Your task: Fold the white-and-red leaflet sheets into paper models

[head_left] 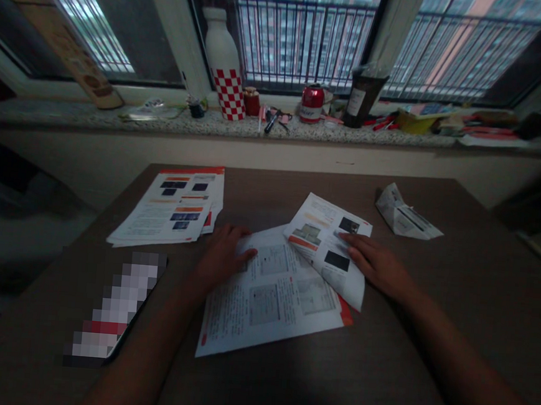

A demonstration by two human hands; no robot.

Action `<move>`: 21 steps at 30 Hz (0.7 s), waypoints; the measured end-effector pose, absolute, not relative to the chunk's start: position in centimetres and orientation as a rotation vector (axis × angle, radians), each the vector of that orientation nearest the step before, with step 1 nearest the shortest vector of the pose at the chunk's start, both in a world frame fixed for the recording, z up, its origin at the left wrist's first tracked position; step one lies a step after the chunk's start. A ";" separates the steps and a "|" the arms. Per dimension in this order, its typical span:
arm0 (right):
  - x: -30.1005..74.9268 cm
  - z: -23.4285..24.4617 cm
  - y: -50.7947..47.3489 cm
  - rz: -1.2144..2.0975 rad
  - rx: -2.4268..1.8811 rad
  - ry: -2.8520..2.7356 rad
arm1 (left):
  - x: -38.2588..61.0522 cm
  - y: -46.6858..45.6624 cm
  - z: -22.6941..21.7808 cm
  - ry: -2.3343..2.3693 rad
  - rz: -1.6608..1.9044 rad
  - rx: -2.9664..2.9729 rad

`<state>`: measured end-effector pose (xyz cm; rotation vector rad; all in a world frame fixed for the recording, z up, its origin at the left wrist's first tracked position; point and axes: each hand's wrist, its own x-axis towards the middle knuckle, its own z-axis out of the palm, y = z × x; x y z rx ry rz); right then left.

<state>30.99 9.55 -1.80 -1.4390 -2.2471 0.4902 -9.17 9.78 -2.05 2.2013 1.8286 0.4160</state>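
A printed sheet of paper (pixel 272 305) lies at an angle on the table, and its far right corner is folded over. The folded part (pixel 318 222) shows pictures and an orange strip from the other side. My left hand (pixel 224 255) rests on the left edge of the sheet, fingers and thumb apart. On the right side of the fold lies my right hand (pixel 378 264), its fingers stretched out flat over the paper. A small folded paper piece (pixel 405 216) stands on the table beyond my right hand.
A stack of printed sheets (pixel 171 204) lies at the table's (pixel 426 364) far left. Nearer is a phone (pixel 116 309) with a blurred screen. The windowsill (pixel 155 121) holds a checkered bottle (pixel 230 90), a red can (pixel 312 104), a dark cup (pixel 361 100) and several small items.
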 end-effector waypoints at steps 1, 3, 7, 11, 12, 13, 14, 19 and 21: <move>31.1 -1.7 9.4 0.494 -1.442 -2.265 | -9.5 9.8 -2.0 1.843 0.406 2.200; 31.3 -1.7 9.3 0.492 -1.445 -2.305 | -10.2 9.9 -2.0 1.886 0.374 2.186; 32.0 -2.4 9.5 0.424 -1.439 -2.353 | -11.6 10.0 -2.0 1.907 0.338 2.165; 32.7 -3.4 9.9 0.336 -1.429 -2.336 | -12.6 10.0 -1.7 1.979 0.266 2.113; 32.9 -3.6 10.0 0.319 -1.425 -2.332 | -12.8 10.0 -1.6 1.980 0.252 2.110; 33.1 -3.8 10.1 0.302 -1.423 -2.329 | -12.9 10.0 -1.5 1.972 0.247 2.115; 33.2 -3.9 10.2 0.285 -1.423 -2.327 | -13.0 9.9 -1.3 1.956 0.249 2.123; 33.7 -4.1 10.4 0.234 -1.420 -2.324 | -13.6 9.9 -0.5 1.941 0.272 2.041; 33.8 -4.1 10.5 0.211 -1.436 -2.316 | -13.8 9.9 -0.1 1.959 0.258 2.004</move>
